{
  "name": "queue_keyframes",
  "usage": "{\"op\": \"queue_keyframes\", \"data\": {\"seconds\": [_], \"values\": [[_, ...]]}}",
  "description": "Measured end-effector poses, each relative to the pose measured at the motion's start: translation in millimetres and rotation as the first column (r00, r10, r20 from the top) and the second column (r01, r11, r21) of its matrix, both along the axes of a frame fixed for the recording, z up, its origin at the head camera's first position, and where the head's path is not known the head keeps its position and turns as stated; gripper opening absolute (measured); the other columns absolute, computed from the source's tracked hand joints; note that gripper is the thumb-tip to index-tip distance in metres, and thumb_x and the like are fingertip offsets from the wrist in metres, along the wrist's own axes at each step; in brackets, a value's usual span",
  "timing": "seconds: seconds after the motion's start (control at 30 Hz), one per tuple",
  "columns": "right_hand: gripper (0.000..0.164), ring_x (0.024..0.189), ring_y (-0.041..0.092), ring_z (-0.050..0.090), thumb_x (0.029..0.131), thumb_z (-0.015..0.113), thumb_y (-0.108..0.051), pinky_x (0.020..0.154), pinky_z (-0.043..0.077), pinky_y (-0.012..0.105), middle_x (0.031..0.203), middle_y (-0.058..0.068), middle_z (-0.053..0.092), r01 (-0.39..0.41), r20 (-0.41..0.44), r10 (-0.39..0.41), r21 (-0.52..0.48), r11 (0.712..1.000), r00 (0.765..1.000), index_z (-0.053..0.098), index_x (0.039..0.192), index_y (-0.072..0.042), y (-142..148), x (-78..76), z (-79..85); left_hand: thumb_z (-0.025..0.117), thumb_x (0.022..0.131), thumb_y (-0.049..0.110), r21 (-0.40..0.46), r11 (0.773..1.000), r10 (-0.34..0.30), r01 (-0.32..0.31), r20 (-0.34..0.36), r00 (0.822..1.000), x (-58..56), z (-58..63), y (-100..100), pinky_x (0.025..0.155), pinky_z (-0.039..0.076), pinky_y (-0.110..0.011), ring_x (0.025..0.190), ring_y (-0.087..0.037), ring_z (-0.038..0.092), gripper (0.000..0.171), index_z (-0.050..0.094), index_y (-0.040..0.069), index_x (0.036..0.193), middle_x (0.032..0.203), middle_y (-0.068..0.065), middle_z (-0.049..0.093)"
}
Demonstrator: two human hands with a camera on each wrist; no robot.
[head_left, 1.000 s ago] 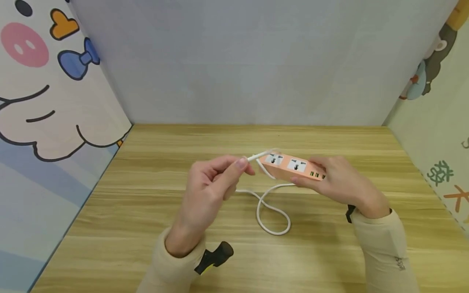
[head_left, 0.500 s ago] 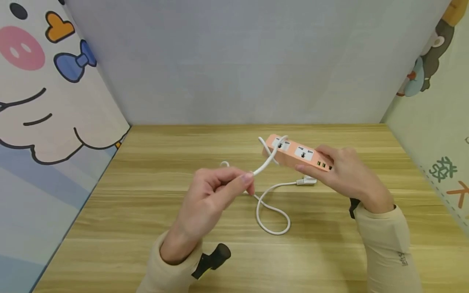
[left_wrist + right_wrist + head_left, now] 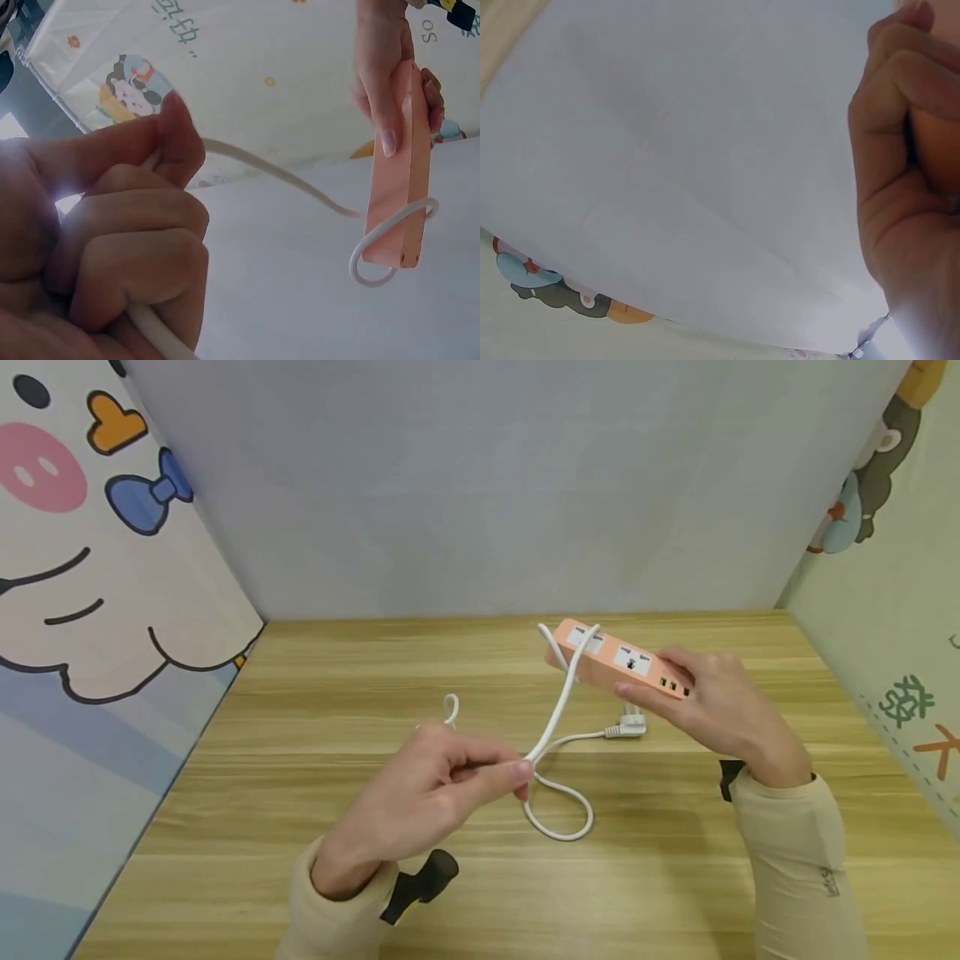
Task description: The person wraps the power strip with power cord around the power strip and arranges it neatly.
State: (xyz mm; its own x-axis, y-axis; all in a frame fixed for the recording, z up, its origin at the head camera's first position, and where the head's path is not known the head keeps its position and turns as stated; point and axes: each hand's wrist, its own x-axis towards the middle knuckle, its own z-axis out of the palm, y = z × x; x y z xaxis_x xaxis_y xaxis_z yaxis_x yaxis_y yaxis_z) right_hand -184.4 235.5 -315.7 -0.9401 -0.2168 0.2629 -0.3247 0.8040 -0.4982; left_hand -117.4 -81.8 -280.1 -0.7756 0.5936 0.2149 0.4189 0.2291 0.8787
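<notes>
An orange-pink power strip (image 3: 600, 664) with white sockets and small ports hangs tilted above the table, gripped at its right end by my right hand (image 3: 716, 702). The white cord (image 3: 558, 706) loops round the strip's left end. Between thumb and forefinger my left hand (image 3: 427, 793) pinches the cord, lower and to the left of the strip. In the left wrist view the other fingers curl over a further stretch of cord (image 3: 156, 334), and the loop (image 3: 367, 251) circles the power strip (image 3: 401, 180). Only curled fingers and a sliver of strip show in the right wrist view.
Behind the cord, the white plug (image 3: 628, 725) lies on the wooden table (image 3: 225, 860). A cord bend (image 3: 566, 837) rests on the tabletop, and another small loop (image 3: 451, 706) stands up beyond the left hand. A grey wall (image 3: 480, 510) closes the back, with printed panels at both sides.
My right hand has raised the power strip up and to the right, uncovering the plug. The left hand has drawn the pinched cord down, and the cord between the hands has lengthened.
</notes>
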Motion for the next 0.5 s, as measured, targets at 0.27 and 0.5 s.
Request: {"op": "queue_keyframes", "data": {"seconds": [0.27, 0.5], "values": [[0.036, 0.057, 0.014, 0.047, 0.091, 0.074, -0.045, 0.054, 0.037, 0.028, 0.068, 0.001, 0.058, 0.002, -0.041, -0.002, -0.008, 1.0, 0.999, 0.069, 0.106, -0.013, -3.6, -1.5, -0.6, 0.061, 0.102, 0.018, -0.144, 0.982, -0.135, 0.121, -0.092, 0.987, -3.5, -0.4, -9.3, 0.045, 0.027, -0.019, 0.049, 0.003, 0.029, 0.019, 0.076, 0.019, 0.092, 0.058, 0.017, 0.033], [0.043, 0.06, 0.016, 0.048, 0.091, 0.074, -0.044, 0.055, 0.037, 0.027, 0.075, 0.005, 0.061, 0.036, -0.058, -0.037, -0.028, 0.999, 0.998, 0.067, 0.115, -0.009, -3.4, 2.2, 1.7, 0.057, 0.105, 0.022, -0.189, 0.953, -0.259, 0.238, -0.098, 0.961, -9.9, -3.1, -11.1, 0.048, 0.029, -0.017, 0.052, 0.005, 0.03, 0.021, 0.075, 0.017, 0.095, 0.061, 0.016, 0.039]]}}
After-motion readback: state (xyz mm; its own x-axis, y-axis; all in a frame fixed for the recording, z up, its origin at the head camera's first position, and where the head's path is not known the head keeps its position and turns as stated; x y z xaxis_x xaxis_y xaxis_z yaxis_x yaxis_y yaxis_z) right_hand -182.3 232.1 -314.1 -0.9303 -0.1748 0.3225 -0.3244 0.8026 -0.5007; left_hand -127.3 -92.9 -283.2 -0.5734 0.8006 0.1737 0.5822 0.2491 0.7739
